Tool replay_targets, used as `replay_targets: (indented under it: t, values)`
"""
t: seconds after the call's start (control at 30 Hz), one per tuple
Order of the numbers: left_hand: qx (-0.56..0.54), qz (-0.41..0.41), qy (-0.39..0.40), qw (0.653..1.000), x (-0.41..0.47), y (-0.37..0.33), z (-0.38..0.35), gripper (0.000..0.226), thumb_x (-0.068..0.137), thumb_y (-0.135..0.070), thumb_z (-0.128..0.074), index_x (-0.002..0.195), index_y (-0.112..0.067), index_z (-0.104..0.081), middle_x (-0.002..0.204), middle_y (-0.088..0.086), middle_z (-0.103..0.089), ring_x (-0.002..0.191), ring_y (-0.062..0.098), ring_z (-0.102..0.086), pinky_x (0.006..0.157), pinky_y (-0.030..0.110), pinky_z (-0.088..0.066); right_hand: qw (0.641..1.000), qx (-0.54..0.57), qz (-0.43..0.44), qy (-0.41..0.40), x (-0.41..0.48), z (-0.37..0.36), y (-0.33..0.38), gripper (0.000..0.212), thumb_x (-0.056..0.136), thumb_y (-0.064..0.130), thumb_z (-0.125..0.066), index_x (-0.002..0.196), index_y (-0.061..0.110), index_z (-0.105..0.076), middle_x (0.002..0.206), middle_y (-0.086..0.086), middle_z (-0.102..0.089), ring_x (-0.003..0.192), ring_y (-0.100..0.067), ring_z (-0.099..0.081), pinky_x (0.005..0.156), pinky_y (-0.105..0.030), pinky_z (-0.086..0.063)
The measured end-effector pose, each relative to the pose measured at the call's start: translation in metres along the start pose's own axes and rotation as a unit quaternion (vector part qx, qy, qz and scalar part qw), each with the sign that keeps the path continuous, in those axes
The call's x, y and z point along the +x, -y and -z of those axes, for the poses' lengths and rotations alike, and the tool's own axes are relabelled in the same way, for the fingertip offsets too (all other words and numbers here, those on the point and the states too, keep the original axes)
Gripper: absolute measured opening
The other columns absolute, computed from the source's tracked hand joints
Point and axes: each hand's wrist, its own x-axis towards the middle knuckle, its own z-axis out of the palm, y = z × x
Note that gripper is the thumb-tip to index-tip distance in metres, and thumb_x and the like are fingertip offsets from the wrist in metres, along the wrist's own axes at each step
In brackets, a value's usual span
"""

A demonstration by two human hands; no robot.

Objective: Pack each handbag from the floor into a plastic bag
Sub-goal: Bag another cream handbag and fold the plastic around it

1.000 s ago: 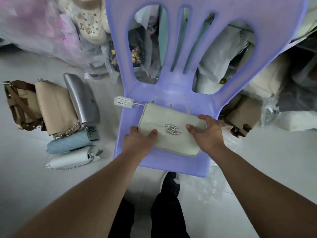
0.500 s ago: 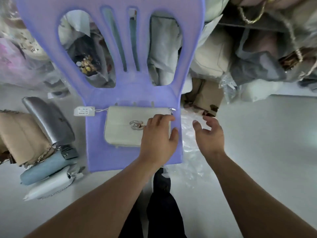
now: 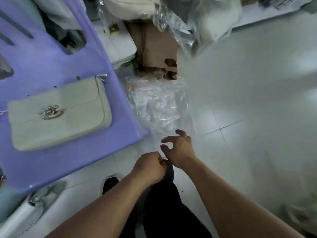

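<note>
While blur softens much of the frame, the cream handbag (image 3: 58, 115) is plain enough. It lies flat on the seat of a purple plastic chair (image 3: 56, 162), toward the seat's right edge, flap up, with a silver interlocking clasp at its centre. The chair's slotted back is cut off at the upper left.

On the white tiled floor (image 3: 248, 100), just right of the seat's edge, clear plastic bags (image 3: 159, 107) lie crinkled and glossy. How many sheets are stacked there cannot be told, and nothing can be made out inside them.

The right hand (image 3: 180, 146) hovers at the plastic's near edge, its fingers spread and bent, gripping nothing. Whether its fingertips touch the film is unclear. The left hand (image 3: 149, 167) is clenched at the top of a dark trouser leg (image 3: 168, 203). Whether it pinches the cloth, the plastic or nothing cannot be told.

Beyond the plastic's far edge stands a brown cardboard box (image 3: 157, 47), its top hidden under pale goods in plastic wrap (image 3: 214, 19).

At the lower left, a white handbag (image 3: 24, 215) with a chain is half hidden by the seat's front edge and cropped by the frame. A black shoe (image 3: 109, 182) shows beside the left forearm.
</note>
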Motion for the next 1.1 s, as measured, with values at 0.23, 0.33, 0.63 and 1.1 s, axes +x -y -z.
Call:
replay_targets:
  t: [0.23, 0.33, 0.63, 1.1]
  values:
    - [-0.009, 0.050, 0.014, 0.999, 0.044, 0.036, -0.025, 0.033, 0.096, -0.034, -0.052, 0.126, -0.021, -0.059, 0.129, -0.001, -0.062, 0.119, 0.019, -0.058, 0.092, 0.025, -0.043, 0.995, -0.077, 0.035, 0.055, 0.072, -0.043, 0.001, 0.060, 0.098, 0.042, -0.058, 0.154, 0.027, -0.042, 0.170, -0.004, -0.016, 0.155, -0.029, -0.015, 0.122, -0.044, -0.024]
    - [-0.028, 0.079, 0.008, 0.996, 0.051, 0.041, -0.019, 0.032, 0.097, -0.036, -0.052, 0.126, -0.023, -0.058, 0.131, -0.002, -0.061, 0.120, 0.017, -0.056, 0.087, 0.022, -0.038, 0.996, 0.086, -0.011, 0.001, 0.083, -0.039, 0.000, 0.052, 0.096, 0.029, -0.064, 0.145, 0.017, -0.053, 0.143, -0.001, -0.060, 0.133, -0.023, -0.053, 0.105, -0.030, -0.043]
    - [-0.129, 0.103, 0.020, 0.986, 0.034, 0.016, 0.023, 0.035, 0.099, -0.039, -0.048, 0.130, -0.023, -0.052, 0.133, 0.000, -0.058, 0.119, 0.020, -0.055, 0.089, 0.026, -0.039, 0.920, 0.355, -0.152, -0.062, 0.075, 0.012, 0.015, 0.009, 0.088, 0.008, -0.061, 0.095, 0.014, -0.063, 0.082, -0.005, -0.064, 0.061, -0.015, -0.070, 0.078, -0.044, -0.065]
    - [-0.512, 0.148, 0.029, 0.846, -0.040, -0.064, 0.135, 0.079, 0.070, -0.087, -0.047, 0.110, -0.022, -0.068, 0.109, -0.004, -0.073, 0.101, 0.020, -0.069, 0.091, 0.042, -0.055, 0.763, 0.612, -0.117, 0.172, -0.014, 0.110, 0.104, 0.026, 0.093, 0.008, -0.054, 0.069, 0.018, -0.055, 0.073, -0.009, -0.059, 0.062, -0.027, -0.060, 0.061, -0.033, -0.053]
